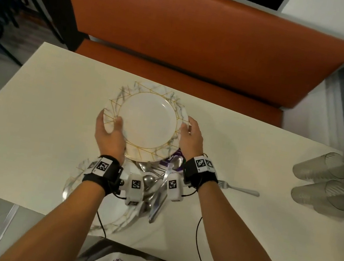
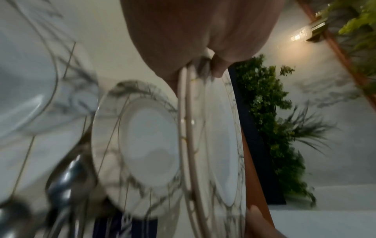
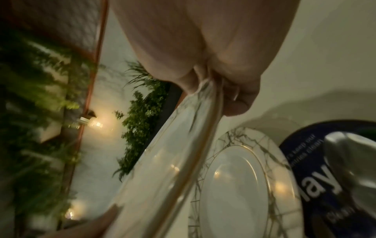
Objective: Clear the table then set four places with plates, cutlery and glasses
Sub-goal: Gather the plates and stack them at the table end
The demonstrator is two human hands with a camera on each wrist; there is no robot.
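Observation:
My two hands hold a white plate point(image 1: 147, 124) with a grey marble and gold rim above the middle of the table point(image 1: 43, 90). The left hand point(image 1: 109, 131) grips its left rim and the right hand point(image 1: 189, 136) grips its right rim, thumbs on top. In the left wrist view the held edge point(image 2: 189, 128) shows a double rim, perhaps two stacked plates. A matching plate point(image 2: 146, 145) point(image 3: 234, 185) lies on the table just beneath. A third plate point(image 1: 75, 184) sits near the front edge, with spoons and knives point(image 1: 154, 186) piled beside it under my wrists.
A fork point(image 1: 238, 189) lies on the table right of my right wrist. Several clear glasses point(image 1: 321, 182) lie on their sides at the right edge. A round dark blue printed disc point(image 3: 317, 177) sits under the cutlery. An orange bench point(image 1: 181, 40) stands behind the table.

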